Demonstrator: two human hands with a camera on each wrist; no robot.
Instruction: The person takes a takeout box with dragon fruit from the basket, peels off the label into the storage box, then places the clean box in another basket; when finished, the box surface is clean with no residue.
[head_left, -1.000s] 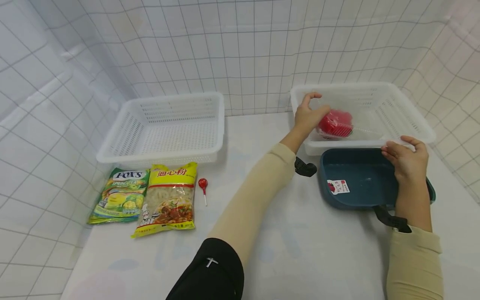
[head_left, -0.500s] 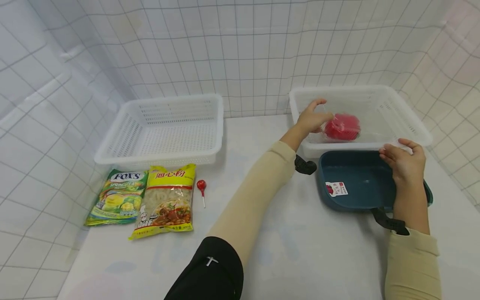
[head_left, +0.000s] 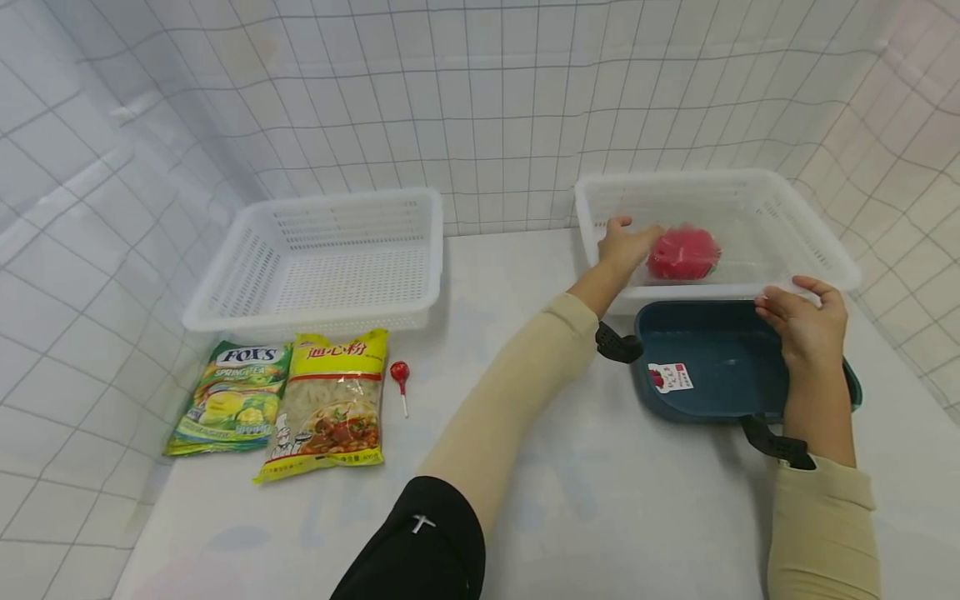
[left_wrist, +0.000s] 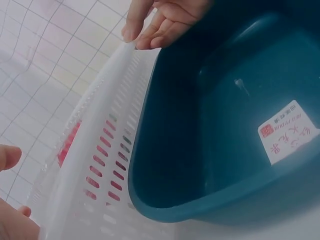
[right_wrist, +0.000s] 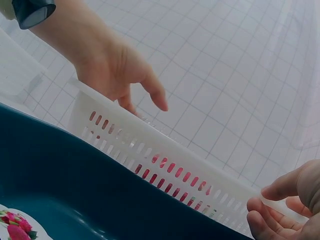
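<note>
In the head view, a pink dragon fruit in clear plastic packaging lies in the right white basket. My left hand reaches over the basket's near-left side, thumb and fingers spread apart, just left of the fruit. Part of that hand is hidden behind the basket wall in the right wrist view. My right hand pinches the basket's near rim towards its right end, thumb and fingertips meeting there in the left wrist view. Below that wrist sits a dark teal basin bearing a white label.
A second white basket stands at the back left. Before it lie a green FOX'S candy bag, a yellow pasta bag and a red lollipop. Grid-patterned curtains border the back and sides of the table.
My left hand has lowered into the right basket, and the packaged dragon fruit has shifted slightly right within it. My right hand stays at the near rim.
</note>
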